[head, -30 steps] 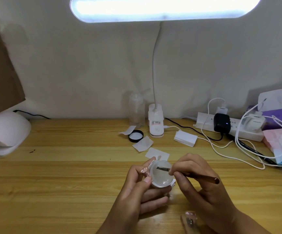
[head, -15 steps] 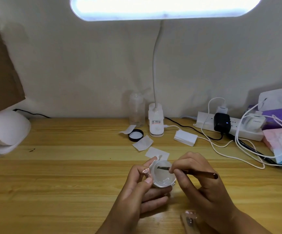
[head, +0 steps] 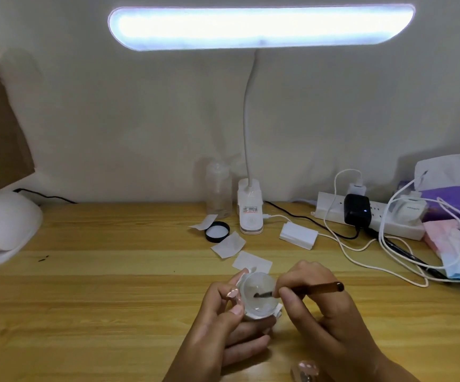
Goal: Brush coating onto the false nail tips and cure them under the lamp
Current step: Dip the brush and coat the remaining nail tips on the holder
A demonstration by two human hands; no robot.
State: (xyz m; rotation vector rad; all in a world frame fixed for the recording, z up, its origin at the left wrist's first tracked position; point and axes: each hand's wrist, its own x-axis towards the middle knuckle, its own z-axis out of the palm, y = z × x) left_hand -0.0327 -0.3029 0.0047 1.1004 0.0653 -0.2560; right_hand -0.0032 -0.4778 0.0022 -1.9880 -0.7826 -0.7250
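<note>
The brush (head: 306, 289) is pinched near its bristle end by the curled fingers (head: 288, 295) of the right hand (head: 317, 307), and its dark bristles are dipped into the small white jar (head: 256, 299). The jar is gripped from its left side by the fingers (head: 234, 308) of the left hand (head: 223, 329) and is tipped open toward the brush. The brush's long axis runs almost level, rightward from the jar. What appears to be a false nail tip (head: 304, 369) on a holder is seen on the counter (head: 99, 299) near the jar, to its right and toward the viewer, by the right wrist. The right hand is therefore judged the nearer, and the loaded brush would have to be drawn back and down to reach it. The white curing lamp (head: 5, 224) is set well apart, far left of the jar.
</note>
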